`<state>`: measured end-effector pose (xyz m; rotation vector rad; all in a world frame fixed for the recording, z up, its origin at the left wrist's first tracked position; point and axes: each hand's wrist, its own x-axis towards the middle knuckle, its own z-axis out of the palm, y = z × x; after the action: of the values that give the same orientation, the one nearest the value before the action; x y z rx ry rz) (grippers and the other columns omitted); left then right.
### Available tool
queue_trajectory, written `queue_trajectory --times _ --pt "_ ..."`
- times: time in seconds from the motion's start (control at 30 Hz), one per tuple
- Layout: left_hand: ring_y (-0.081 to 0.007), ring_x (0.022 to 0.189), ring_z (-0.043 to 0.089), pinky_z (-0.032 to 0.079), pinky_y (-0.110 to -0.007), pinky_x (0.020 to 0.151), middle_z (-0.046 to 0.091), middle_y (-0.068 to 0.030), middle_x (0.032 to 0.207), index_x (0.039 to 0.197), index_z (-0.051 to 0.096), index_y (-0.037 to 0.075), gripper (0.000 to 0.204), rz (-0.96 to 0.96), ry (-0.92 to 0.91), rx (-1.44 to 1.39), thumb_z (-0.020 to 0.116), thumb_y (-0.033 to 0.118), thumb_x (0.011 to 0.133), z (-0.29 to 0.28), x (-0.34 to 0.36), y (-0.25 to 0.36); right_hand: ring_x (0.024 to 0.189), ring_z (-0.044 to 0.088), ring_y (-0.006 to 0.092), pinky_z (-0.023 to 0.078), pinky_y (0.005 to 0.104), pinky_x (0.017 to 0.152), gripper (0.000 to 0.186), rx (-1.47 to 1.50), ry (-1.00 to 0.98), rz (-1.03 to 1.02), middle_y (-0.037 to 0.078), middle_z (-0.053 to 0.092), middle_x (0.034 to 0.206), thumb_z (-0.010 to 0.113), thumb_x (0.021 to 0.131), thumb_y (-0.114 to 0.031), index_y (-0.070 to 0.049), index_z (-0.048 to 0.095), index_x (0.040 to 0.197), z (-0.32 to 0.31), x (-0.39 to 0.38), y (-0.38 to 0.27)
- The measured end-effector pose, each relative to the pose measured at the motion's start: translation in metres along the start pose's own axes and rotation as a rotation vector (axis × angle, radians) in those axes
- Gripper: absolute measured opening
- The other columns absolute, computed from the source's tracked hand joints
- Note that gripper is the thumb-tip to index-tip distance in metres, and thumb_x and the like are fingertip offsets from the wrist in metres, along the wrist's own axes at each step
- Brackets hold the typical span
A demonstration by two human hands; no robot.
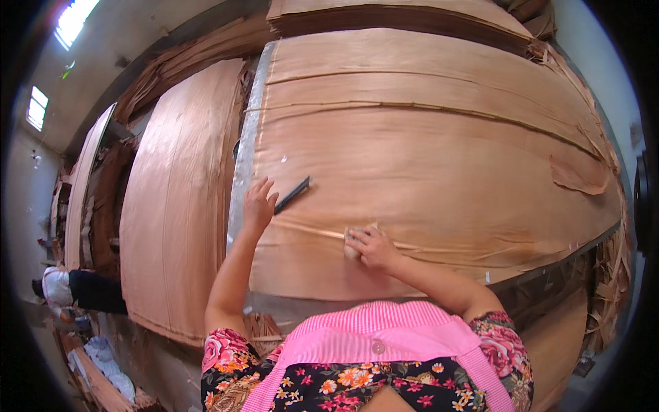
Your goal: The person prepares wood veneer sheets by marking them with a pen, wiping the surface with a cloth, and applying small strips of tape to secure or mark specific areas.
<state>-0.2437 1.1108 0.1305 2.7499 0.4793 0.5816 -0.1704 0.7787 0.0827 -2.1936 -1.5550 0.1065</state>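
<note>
Right hand [371,247]: closed over a pale, rounded block [351,251], fingers bent across its top; the block's exact kind is hard to make out under them. It sits on the near part of a large, reddish-tan wood veneer sheet [419,165], at the right end of a narrow, shiny strip [312,229] that runs left across the surface.

Left hand [259,204]: open, fingers extended, near the sheet's left edge. Just right of it, a dark, straight-sided cutting tool [294,194] lies aslant, far end pointing up and right. Cannot tell whether thumb and tool touch.

Beyond both hands, a thin, jointed stick [398,105] spans the sheet from side to side. Loose veneer offcut [580,176] toward the right end. Grey metal table edge [240,180] shows along the left side.

Surroundings: a tall veneer stack [180,196] to the left, another pile [405,15] behind the sheet. Far left, a co-worker [60,285] in white top and dark trousers, bent over.
</note>
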Motion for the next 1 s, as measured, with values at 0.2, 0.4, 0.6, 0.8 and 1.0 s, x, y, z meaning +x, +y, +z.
queue_trajectory --times 0.2,0.4,0.6,0.8,1.0 --pt "-0.0286 0.123 0.031 0.023 -0.048 0.099 0.039 -0.0096 0.130 0.116 0.049 0.011 0.042 0.050 -0.122 0.223 0.057 0.028 0.078 0.075 0.110 -0.050 0.103 0.047 0.0213 0.037 0.0375 0.083 0.049 -0.037 0.116 -0.081 0.000 0.048 0.124 0.064 0.061 -0.022 -0.023 0.054 0.109 0.006 -0.006 0.013" --pt "-0.0242 0.127 0.026 0.019 -0.046 0.100 0.028 -0.0054 0.139 0.129 0.037 0.016 0.053 -0.063 -0.137 0.152 0.047 0.039 0.083 0.119 0.101 -0.105 0.105 0.046 0.0185 0.035 0.0362 0.082 0.045 -0.100 0.150 -0.027 -0.002 0.049 0.122 0.066 0.061 -0.026 -0.024 0.056 0.105 0.007 -0.006 0.008" --pt "-0.0228 0.130 0.022 0.010 -0.056 0.101 0.028 -0.0014 0.139 0.132 0.033 0.022 0.051 -0.140 -0.244 0.285 0.042 0.042 0.086 0.101 0.115 -0.094 0.105 0.047 0.0183 0.036 0.0363 0.082 0.044 -0.112 0.263 -0.013 -0.002 0.049 0.121 0.065 0.062 -0.022 -0.024 0.057 0.104 0.006 -0.005 0.002" --pt "-0.0269 0.129 0.022 0.011 -0.061 0.098 0.028 -0.0025 0.139 0.134 0.029 0.022 0.049 -0.166 -0.198 0.169 0.044 0.032 0.087 0.085 0.022 -0.125 0.105 0.047 0.0206 0.038 0.0389 0.084 0.046 -0.070 0.344 0.233 -0.003 0.049 0.122 0.063 0.062 -0.020 -0.022 0.057 0.108 0.001 -0.019 -0.030" --pt "-0.0257 0.129 0.024 0.019 -0.061 0.095 0.026 -0.0051 0.140 0.133 0.030 0.020 0.047 -0.147 -0.068 0.304 0.035 0.037 0.089 0.055 -0.069 -0.109 0.105 0.049 0.0293 0.038 0.0387 0.089 0.049 -0.033 0.469 0.302 0.011 0.052 0.116 0.066 0.061 -0.012 -0.008 0.055 0.109 -0.026 -0.093 -0.073"
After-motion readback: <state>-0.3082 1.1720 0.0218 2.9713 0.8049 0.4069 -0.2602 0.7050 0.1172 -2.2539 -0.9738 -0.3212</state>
